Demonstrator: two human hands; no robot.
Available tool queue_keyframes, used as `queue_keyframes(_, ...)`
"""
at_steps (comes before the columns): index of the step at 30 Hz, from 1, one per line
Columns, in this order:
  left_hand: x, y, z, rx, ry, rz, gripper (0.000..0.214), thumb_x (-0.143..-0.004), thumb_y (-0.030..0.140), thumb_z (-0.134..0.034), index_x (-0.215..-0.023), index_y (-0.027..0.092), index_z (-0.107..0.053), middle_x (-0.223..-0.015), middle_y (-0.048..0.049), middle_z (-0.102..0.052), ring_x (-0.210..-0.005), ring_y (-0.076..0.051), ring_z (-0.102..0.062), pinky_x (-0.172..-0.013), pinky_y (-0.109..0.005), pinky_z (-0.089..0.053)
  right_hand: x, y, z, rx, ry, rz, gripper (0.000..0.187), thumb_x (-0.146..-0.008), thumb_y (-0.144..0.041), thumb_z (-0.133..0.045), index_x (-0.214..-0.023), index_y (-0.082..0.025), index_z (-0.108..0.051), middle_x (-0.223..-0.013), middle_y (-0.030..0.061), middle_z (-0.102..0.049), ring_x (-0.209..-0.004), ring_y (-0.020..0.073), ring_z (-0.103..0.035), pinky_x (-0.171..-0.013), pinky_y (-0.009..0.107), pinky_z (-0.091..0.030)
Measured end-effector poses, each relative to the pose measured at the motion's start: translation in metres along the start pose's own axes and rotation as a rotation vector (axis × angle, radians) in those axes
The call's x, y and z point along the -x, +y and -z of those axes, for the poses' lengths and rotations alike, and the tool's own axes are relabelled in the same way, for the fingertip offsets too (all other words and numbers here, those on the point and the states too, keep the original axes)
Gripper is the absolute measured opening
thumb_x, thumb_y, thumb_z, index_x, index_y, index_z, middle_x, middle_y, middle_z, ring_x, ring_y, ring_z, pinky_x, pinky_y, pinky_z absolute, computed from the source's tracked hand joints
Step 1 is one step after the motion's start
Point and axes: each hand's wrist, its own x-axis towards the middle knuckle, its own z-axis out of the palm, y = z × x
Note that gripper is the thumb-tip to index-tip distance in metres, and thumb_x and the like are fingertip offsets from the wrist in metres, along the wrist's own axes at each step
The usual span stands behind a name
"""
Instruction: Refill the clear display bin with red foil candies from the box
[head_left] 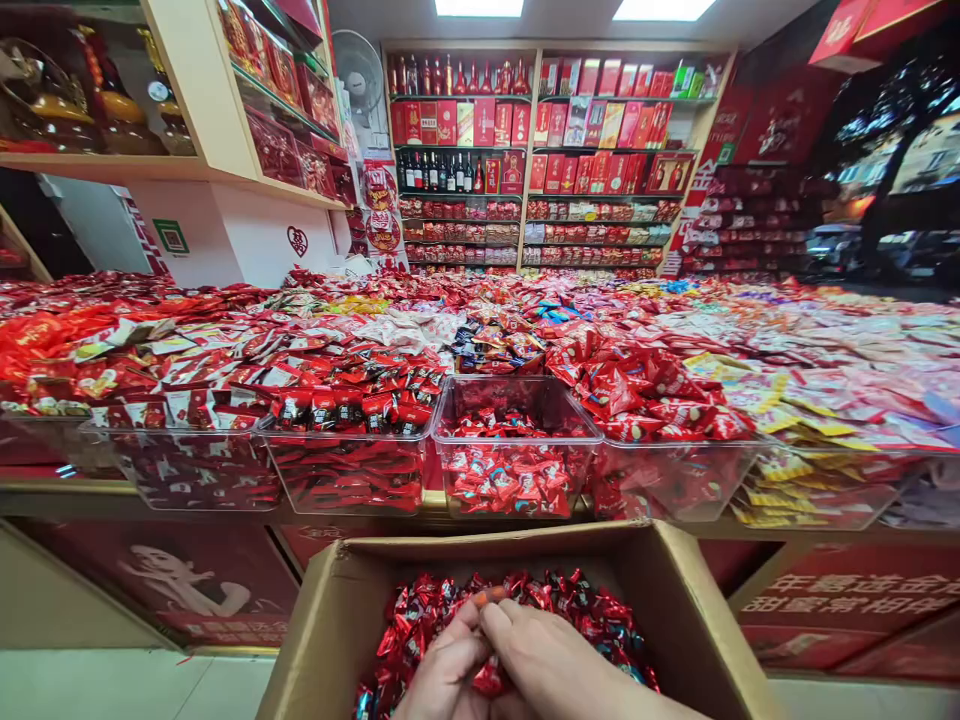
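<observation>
An open cardboard box (720,640) stands in front of me, with many shiny red-wrapped candies (420,610) lying in it. My left hand (448,660) and my right hand (551,652) are together over these candies, fingers curled inward and fingertips meeting. Orange shows on the nails at the fingertips. Red wrappers are visible between the palms, but whether the hands grip them is hidden. Just beyond the box is a clear plastic bin (517,440), partly filled with red-wrapped candies (510,475) at a lower level than in the bins beside it.
Heaped bins flank the middle one: dark red packets (345,470) to the left, larger red packets (637,390) to the right, yellow packets (810,490) farther right. Counter panels (165,580) rise behind the box. Shelves with bottles and red boxes (480,125) line the back wall.
</observation>
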Motion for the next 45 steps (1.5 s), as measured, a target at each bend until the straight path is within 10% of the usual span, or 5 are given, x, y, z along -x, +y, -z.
queue_keyframes(8,0.008,0.011,-0.007,-0.134,-0.060,-0.113,0.022,-0.076,0.013,-0.050,-0.096,0.018,-0.057,-0.086,-0.0046,-0.064,-0.073,-0.012,-0.058,-0.070,-0.027,-0.042,0.004,0.002,0.029,-0.249,0.184,-0.097,0.011,-0.075,-0.019,-0.042,-0.082,-0.019,-0.050,-0.077,0.0024,-0.061,-0.068,0.0153,-0.056,-0.056,0.022,-0.036)
queue_keyframes(27,0.009,0.021,-0.010,-0.271,0.123,-0.286,0.018,-0.072,0.023,-0.055,-0.090,0.019,-0.051,-0.073,-0.0001,-0.063,-0.061,-0.011,-0.060,-0.053,-0.020,-0.044,0.000,0.006,0.037,-0.838,0.352,-0.129,0.021,-0.079,-0.028,-0.041,-0.086,-0.015,-0.058,-0.066,0.0016,-0.060,-0.056,0.0114,-0.054,-0.053,0.022,-0.042)
queue_keyframes(33,-0.006,0.015,0.019,-0.989,0.167,-0.303,0.024,-0.075,0.032,-0.044,-0.092,0.018,-0.053,-0.088,-0.0063,-0.062,-0.082,-0.019,-0.057,-0.075,-0.033,-0.043,0.000,0.002,0.038,-0.638,0.474,0.045,0.018,-0.080,-0.021,-0.042,-0.088,-0.018,-0.058,-0.082,0.0035,-0.061,-0.073,0.0125,-0.055,-0.068,0.024,-0.044)
queue_keyframes(41,-0.003,0.000,0.049,-1.834,0.293,0.003,0.064,-0.058,0.021,-0.055,-0.120,0.019,-0.041,-0.134,-0.0147,-0.028,-0.123,-0.030,-0.019,-0.098,-0.041,-0.018,-0.042,0.019,0.157,-0.072,0.865,0.145,0.022,-0.082,-0.016,-0.036,-0.094,-0.015,-0.054,-0.090,0.0060,-0.056,-0.085,0.0128,-0.050,-0.077,0.025,-0.039)
queue_keyframes(45,-0.002,0.002,0.047,-1.896,0.255,0.062,0.064,-0.059,0.022,-0.053,-0.121,0.022,-0.039,-0.136,-0.0125,-0.023,-0.124,-0.028,-0.016,-0.099,-0.038,-0.018,-0.109,0.060,0.197,0.324,0.391,-0.213,0.023,-0.079,-0.011,-0.039,-0.092,-0.013,-0.058,-0.089,0.0076,-0.059,-0.082,0.0154,-0.053,-0.073,0.025,-0.040)
